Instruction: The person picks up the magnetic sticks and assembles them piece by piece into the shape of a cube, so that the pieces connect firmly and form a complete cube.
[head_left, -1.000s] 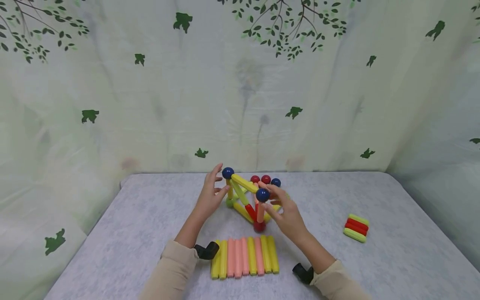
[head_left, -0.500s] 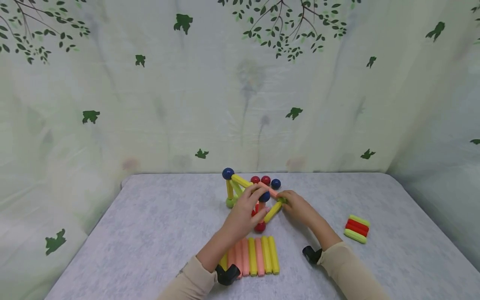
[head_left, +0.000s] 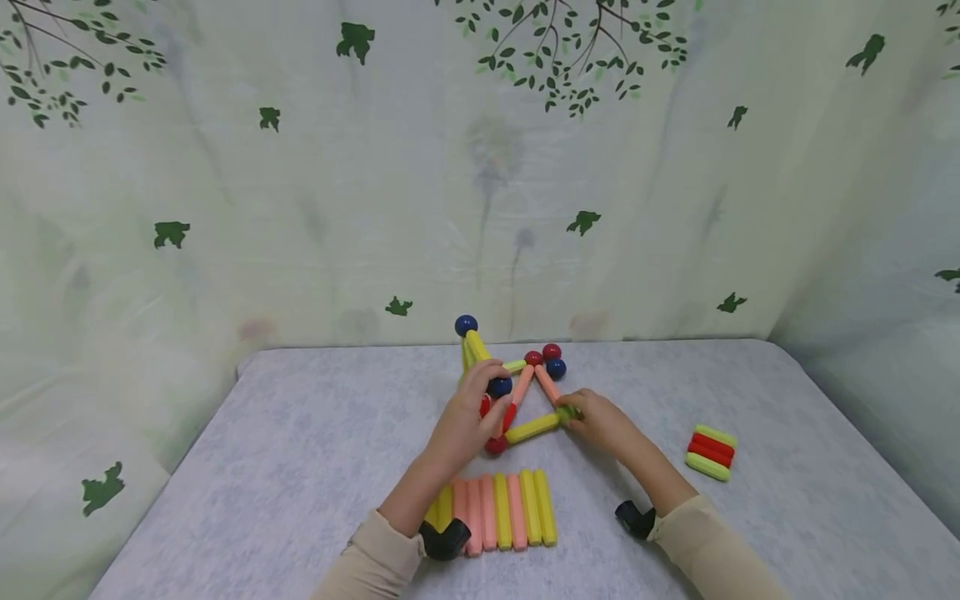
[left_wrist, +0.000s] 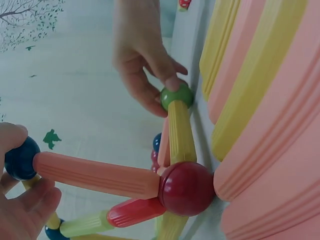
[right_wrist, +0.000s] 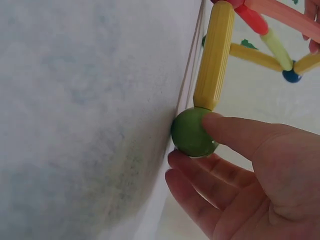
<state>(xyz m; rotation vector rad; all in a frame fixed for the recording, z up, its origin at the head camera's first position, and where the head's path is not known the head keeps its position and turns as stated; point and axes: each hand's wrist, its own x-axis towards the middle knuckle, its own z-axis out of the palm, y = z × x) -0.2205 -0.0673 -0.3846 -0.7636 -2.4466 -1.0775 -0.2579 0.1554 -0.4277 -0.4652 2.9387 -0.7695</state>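
Observation:
A frame of magnetic rods and balls stands on the table. My left hand (head_left: 461, 421) grips the blue ball (left_wrist: 22, 159) atop an upright pink rod (left_wrist: 100, 175); that rod rises from a red ball (left_wrist: 187, 189) at the near bottom corner. My right hand (head_left: 606, 427) pinches a green ball (right_wrist: 192, 132) between thumb and fingers, low by the table. From the green ball a yellow rod (head_left: 532, 428) runs to the red one. Another blue ball (head_left: 467, 326) tops the far left corner, with part of the frame hidden behind my left hand.
In front of the frame lies a row of yellow and pink rods (head_left: 501, 510), partly covered by my left forearm. Short green and red rods (head_left: 711, 452) lie together at the right. A loose-looking red ball (head_left: 552, 352) and blue ball (head_left: 556, 369) are behind the frame.
My left hand has gone from the far left blue ball to the near one, and my right hand from there to the green ball. The frame has turned, its near corner shifting left.

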